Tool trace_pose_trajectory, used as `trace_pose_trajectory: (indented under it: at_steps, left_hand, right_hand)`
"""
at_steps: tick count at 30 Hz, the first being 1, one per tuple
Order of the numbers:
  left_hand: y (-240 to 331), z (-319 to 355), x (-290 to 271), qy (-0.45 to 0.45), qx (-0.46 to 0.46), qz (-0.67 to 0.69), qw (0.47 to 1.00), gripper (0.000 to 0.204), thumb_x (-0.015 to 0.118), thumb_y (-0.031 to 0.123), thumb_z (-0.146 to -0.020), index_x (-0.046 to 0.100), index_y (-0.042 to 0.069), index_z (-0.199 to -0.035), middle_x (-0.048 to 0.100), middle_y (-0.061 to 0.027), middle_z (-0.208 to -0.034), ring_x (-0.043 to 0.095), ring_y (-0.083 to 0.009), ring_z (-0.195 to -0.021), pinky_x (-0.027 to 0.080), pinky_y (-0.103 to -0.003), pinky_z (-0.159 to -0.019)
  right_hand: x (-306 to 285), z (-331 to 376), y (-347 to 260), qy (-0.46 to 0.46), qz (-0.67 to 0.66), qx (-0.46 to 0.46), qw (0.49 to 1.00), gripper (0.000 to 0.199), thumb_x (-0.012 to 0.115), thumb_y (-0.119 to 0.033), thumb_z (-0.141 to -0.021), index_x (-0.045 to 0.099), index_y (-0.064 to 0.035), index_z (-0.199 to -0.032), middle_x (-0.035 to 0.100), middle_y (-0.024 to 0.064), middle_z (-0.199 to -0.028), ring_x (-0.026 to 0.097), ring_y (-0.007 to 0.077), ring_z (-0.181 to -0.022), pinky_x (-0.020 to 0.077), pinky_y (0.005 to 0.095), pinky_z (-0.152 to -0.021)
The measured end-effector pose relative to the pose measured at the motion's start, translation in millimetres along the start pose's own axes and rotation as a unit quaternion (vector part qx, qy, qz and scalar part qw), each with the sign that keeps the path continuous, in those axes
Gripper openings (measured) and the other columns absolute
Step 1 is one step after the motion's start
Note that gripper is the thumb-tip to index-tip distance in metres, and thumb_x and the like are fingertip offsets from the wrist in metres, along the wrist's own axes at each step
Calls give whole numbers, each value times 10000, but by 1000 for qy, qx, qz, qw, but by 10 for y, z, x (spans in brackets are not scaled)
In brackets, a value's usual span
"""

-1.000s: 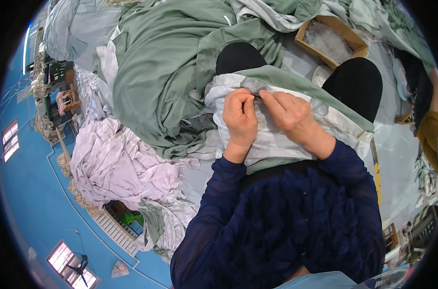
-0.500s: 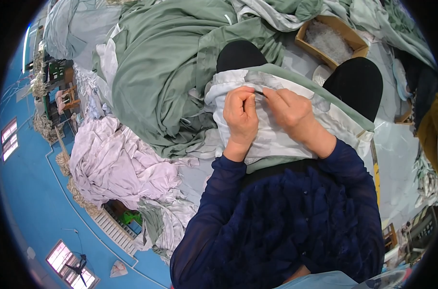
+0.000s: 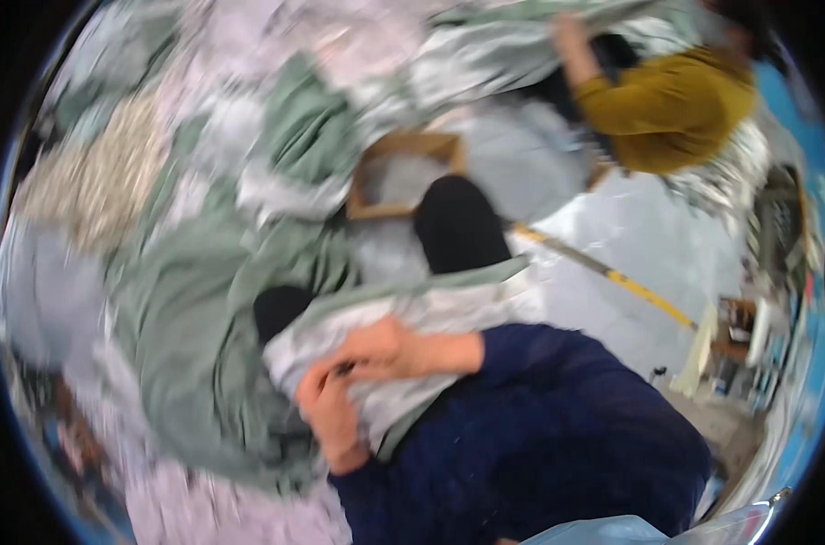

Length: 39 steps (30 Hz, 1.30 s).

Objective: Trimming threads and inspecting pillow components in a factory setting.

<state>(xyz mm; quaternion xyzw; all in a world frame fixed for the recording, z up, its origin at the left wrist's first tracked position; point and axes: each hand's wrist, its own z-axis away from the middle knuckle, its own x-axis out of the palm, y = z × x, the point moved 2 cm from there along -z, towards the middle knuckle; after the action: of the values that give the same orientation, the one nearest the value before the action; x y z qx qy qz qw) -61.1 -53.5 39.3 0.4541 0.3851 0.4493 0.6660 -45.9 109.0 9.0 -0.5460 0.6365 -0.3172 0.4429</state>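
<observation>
Head view, hands: I count two, drawn together, the left hand point(image 3: 329, 413) nearer the body than the right hand point(image 3: 378, 350), fingertips pinched on one small dark piece point(image 3: 344, 368); blur keeps me from telling what it is.
Lap cloth: one white-and-green cloth point(image 3: 458, 304), spread across the lap beneath both hands.
Knees: two black-clad knees point(image 3: 462, 232), just beyond the cloth.
Box: I make out one open cardboard box point(image 3: 417, 143), near the knees, pale filling inside.
Green heap: one large green pile point(image 3: 194, 327), left of the lap.
Co-worker: one person in a mustard top point(image 3: 671, 113), upper right.
Floor marking: one yellow-and-black strip point(image 3: 623, 280), right of the knees.
</observation>
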Motion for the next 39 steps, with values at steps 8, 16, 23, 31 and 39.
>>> trace_pose_trajectory:
  at_steps: [8, 16, 23, 31, 39]
  left_hand:
    - [19, -450, 237, -117, -33, 98, 988, 88, 618, -23, -870, 660, -61, -937, 666, -90, -877, 601, -123, -738, 463, -232, -635]
    - [237, -1064, 373, -176, 316, -454, 815, 366, 775, 152, -680, 668, 18, -1003, 668, -156, -989, 626, -357, -912, 492, -421, -799]
    - [1, -945, 98, -181, 255, -438, 843, 160, 723, 176, -777, 688, 64, -886, 633, -111, -812, 624, -323, -743, 481, -398, -645]
    - [264, -631, 94, -13, 419, -450, 788, 264, 763, 129, -712, 685, 107, -964, 626, -15, -919, 608, -258, -893, 459, -389, -736]
    - [-57, -506, 386, -180, 357, -477, 783, 191, 758, 207, -741, 677, 105, -881, 635, -45, -849, 616, -266, -850, 452, -416, -728]
  right_hand:
    - [-571, -12, -139, 66, 153, -2, 986, 161, 723, -187, -735, 605, -84, -773, 593, 87, -705, 617, 317, -646, 479, 397, -540]
    - [-1615, -93, 27, 215, 370, 174, 887, 369, 775, -275, -749, 654, -113, -1057, 681, 110, -842, 687, 307, -765, 541, 418, -660]
    - [-1919, 535, 25, 229, 260, 240, 907, 158, 605, -124, -961, 706, -58, -1063, 618, 22, -852, 534, 93, -696, 446, 238, -638]
    - [-1820, 1276, -214, 198, 204, 238, 929, 256, 684, -17, -839, 670, -20, -1094, 630, 45, -1020, 596, 135, -910, 469, 254, -838]
    - [-1823, 1683, -340, 185, 208, 244, 929, 343, 761, -40, -753, 679, -24, -1086, 640, 57, -981, 603, 154, -877, 477, 291, -821]
